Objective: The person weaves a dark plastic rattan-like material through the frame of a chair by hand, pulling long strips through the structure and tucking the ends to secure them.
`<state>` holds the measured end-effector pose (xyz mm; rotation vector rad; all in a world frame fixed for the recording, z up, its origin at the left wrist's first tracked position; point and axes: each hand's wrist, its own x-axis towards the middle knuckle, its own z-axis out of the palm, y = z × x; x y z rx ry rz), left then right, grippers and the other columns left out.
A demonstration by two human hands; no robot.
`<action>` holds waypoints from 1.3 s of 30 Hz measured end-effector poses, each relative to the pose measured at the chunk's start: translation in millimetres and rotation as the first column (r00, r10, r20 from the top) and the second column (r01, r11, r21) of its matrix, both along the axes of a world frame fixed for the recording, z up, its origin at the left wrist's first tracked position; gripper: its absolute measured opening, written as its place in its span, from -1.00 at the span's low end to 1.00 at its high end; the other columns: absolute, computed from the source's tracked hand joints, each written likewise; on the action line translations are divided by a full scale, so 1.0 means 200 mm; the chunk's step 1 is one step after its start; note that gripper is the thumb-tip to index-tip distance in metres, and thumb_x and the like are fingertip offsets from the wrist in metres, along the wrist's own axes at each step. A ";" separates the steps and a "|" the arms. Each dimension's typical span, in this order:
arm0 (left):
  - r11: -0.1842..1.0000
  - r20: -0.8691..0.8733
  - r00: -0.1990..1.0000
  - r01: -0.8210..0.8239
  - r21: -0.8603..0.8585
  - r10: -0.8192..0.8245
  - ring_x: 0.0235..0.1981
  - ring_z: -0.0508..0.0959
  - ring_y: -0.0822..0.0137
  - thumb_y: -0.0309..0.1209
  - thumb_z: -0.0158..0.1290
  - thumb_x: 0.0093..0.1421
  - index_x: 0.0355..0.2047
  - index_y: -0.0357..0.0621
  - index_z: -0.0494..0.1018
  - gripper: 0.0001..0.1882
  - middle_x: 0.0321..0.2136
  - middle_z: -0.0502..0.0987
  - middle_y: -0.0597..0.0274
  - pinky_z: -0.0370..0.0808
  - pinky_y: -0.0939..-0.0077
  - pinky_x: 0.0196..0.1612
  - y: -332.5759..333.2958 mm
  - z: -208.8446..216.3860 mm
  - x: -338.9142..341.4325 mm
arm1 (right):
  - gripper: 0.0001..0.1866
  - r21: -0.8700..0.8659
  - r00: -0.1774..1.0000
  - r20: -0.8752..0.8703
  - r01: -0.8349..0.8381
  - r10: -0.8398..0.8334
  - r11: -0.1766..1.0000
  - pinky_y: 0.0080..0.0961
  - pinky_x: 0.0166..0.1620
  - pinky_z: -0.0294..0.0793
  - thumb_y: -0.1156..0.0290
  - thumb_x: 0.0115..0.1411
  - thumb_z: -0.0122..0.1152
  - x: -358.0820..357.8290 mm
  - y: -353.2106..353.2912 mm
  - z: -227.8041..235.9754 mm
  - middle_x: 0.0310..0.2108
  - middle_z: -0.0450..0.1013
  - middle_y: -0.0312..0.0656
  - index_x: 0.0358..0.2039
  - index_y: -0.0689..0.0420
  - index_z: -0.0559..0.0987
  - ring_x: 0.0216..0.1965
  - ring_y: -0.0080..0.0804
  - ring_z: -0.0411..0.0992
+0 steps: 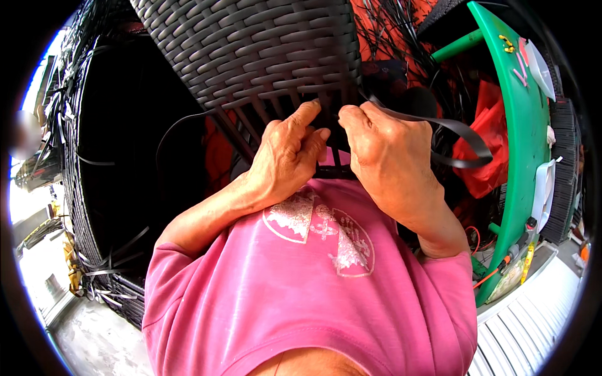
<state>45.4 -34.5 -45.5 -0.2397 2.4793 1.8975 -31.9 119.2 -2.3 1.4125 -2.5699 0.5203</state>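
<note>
A dark grey-brown woven wicker panel [263,53] slopes down from the top of the head view, ending in bare vertical bars at its lower edge. My left hand [290,147] is beside those bars, its index finger stretched up to the weave's edge and the thumb apart from it. The other fingers are curled, and I see nothing in them. To its right, my right hand [390,141] is closed on a flat dark plastic strip [467,135], which loops out to the right. Its fingertips are partly hidden by the hand.
A green table [511,106] stands at the right, bearing white containers [543,194]. A red plastic bag [489,147] hangs beside it. On the left is a large dark woven piece [78,182] with loose strip ends. Tangled black strips [398,34] lie at the top over orange-red material.
</note>
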 end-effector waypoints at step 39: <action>0.951 -0.174 0.980 -0.143 -0.274 0.098 -0.63 0.54 -0.05 -0.65 0.05 0.12 0.11 -0.26 0.35 -0.50 -0.72 0.45 -0.07 0.44 0.33 -0.57 -0.18 -0.14 0.15 | -0.89 0.021 0.994 0.068 -0.088 0.086 0.996 -0.31 -0.51 0.38 0.66 -0.02 0.19 0.07 -0.16 0.03 -0.63 0.30 -0.13 -0.55 0.22 0.43 -0.61 -0.16 0.37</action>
